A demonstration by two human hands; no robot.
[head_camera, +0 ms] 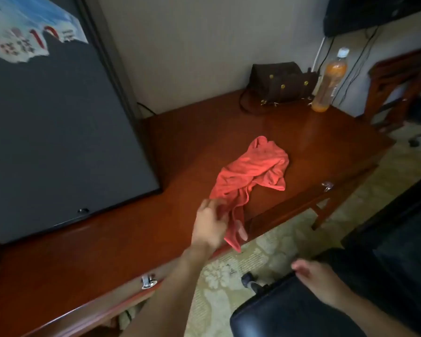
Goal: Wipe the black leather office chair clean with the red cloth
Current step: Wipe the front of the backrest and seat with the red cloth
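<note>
One red cloth (252, 170) lies crumpled on the reddish-brown wooden worktop (107, 239); its long axis runs on a slant from the worktop's front edge away toward the back right, the narrow end nearest the person and overhanging the edge, the wider bunched end farther in. The left hand (210, 229) has its fingers (242, 231) curled round that narrow near end and grips it; the right hand (320, 280) rests on the top edge of the one black leather office chair (277, 312), fingers lying fairly straight, though blur softens them. The chair stands just off the worktop's front, low right.

Also on the worktop: one large dark panel (58, 122) leaning at the left, one dark brown bag (280, 86) and one bottle (329, 83) of orange liquid side by side at the back; two metal drawer pulls (148, 281) show on the front. The wall (192, 45) is pale; the carpet (229, 276) is cream with a pattern.
</note>
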